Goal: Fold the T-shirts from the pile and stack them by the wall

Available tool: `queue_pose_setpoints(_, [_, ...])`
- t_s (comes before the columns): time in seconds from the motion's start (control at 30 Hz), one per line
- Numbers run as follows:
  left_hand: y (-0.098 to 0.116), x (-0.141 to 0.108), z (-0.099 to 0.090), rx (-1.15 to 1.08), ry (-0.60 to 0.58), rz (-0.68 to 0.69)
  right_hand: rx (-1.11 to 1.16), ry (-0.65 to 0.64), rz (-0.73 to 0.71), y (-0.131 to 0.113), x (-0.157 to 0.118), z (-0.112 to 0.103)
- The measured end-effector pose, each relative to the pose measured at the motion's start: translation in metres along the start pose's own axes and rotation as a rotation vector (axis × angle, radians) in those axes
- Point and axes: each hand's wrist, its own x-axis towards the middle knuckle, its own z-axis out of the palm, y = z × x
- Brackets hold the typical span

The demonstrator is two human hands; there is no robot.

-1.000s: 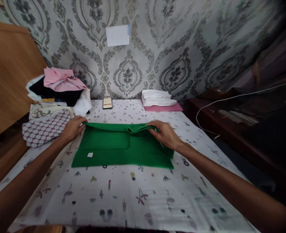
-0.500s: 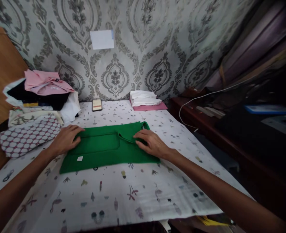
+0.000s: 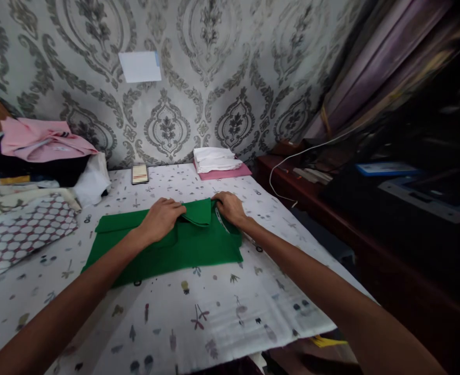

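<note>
Holding the green garment (image 3: 199, 245) at its far side, both hands worked over the white printed cover (image 3: 167, 317). The garment lay folded in a long, low form, with its length running from left to right.

Left hand (image 3: 162, 221): the fingers were drawn together and bent, closed on the edge of a folded flap near the middle of the garment. The palm was turned down over the cloth.

Right hand (image 3: 230, 209): the fingers were curled, with the thumb close to them and almost no opening between, closed on the cloth at the far edge beside the neckline. A pale strip (image 3: 221, 220) showed along the inside of that neckline, just below the hand.

Surrounding items: a small flat case (image 3: 140, 173) with a pale label rested on the cover near the wall (image 3: 167, 122); its contents could not be told. To its right, folded white cloths (image 3: 216, 160) were stacked on a pink folded cloth (image 3: 242, 172). At the left, a heap carried a pink garment (image 3: 45, 139) on top of a black cloth (image 3: 68, 171). A white cloth (image 3: 92, 181) hung at its right side, and a patterned cloth (image 3: 27, 229) lay at its near side.
</note>
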Motion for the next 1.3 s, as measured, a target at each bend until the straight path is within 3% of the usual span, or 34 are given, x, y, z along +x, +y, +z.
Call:
queue_pose_setpoints(0.1, [-0.013,-0.007,0.002,-0.08,0.051,-0.016,0.059,0.004,0.069,0.006,0.001,0.004])
queue_pose_setpoints(0.2, [-0.011,-0.012,0.011,-0.069,-0.034,0.035,0.088,-0.01,0.103,0.008,0.002,0.007])
queue_pose_setpoints(0.33, [-0.001,-0.019,0.019,-0.033,-0.07,0.029,0.089,0.09,0.011,0.005,-0.009,-0.001])
queue_pose_setpoints(0.43, [0.007,-0.03,0.014,-0.064,0.019,-0.148,0.052,0.192,-0.061,-0.001,-0.033,-0.01])
queue_pose_setpoints(0.53, [0.015,-0.037,0.008,-0.188,-0.03,-0.388,0.03,0.159,-0.073,-0.007,-0.054,-0.011])
queue_pose_setpoints(0.6, [0.021,-0.037,0.01,-0.291,-0.08,-0.449,0.063,0.117,-0.065,-0.011,-0.061,-0.007])
queue_pose_setpoints(0.77, [0.04,-0.028,0.018,-0.411,-0.061,-0.522,0.194,0.119,-0.018,-0.02,-0.07,-0.009])
queue_pose_setpoints(0.87, [0.054,-0.036,0.012,-0.551,-0.076,-0.482,0.331,0.139,-0.08,-0.022,-0.09,-0.022])
queue_pose_setpoints(1.03, [0.07,-0.064,-0.006,-0.697,0.075,-0.242,0.627,0.212,-0.301,-0.024,-0.126,-0.039])
queue_pose_setpoints(1.1, [0.068,-0.066,-0.009,-0.737,0.111,-0.275,0.669,0.267,-0.295,-0.027,-0.124,-0.04])
queue_pose_setpoints(1.2, [0.052,-0.054,-0.006,-0.818,0.173,-0.426,0.688,0.323,-0.185,-0.032,-0.1,-0.035])
queue_pose_setpoints(1.3, [0.03,-0.036,0.008,-0.894,0.146,-0.56,0.621,0.237,-0.027,-0.032,-0.068,-0.025])
